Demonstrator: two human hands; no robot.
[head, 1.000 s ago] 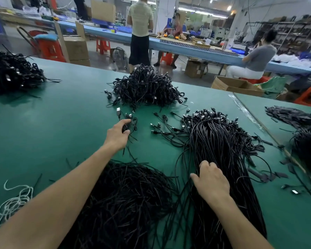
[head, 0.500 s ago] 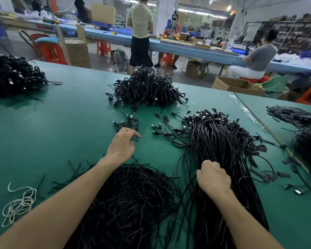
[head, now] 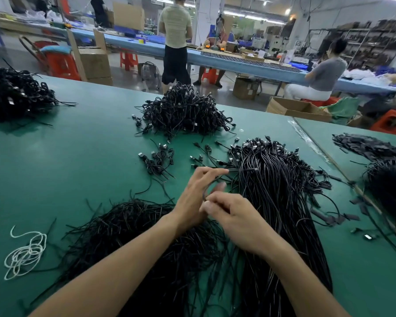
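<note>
Item: one black cable [head: 204, 193], bent into a loop, was held above the green table [head: 78, 156] between both hands. It was pinched by the curled fingers of the right hand [head: 236, 217] and gripped between the bent fingers and thumb of the left hand [head: 193, 200]. It was found just beside the long bundle of black cables [head: 279, 191], with a heap of loose black strands [head: 135, 229] spread beneath the wrists.

Bare green tabletop [head: 82, 170] lies open at left; heaped black cable bundles [head: 281, 193] and black tie strips [head: 133, 234] block centre and right.
</note>
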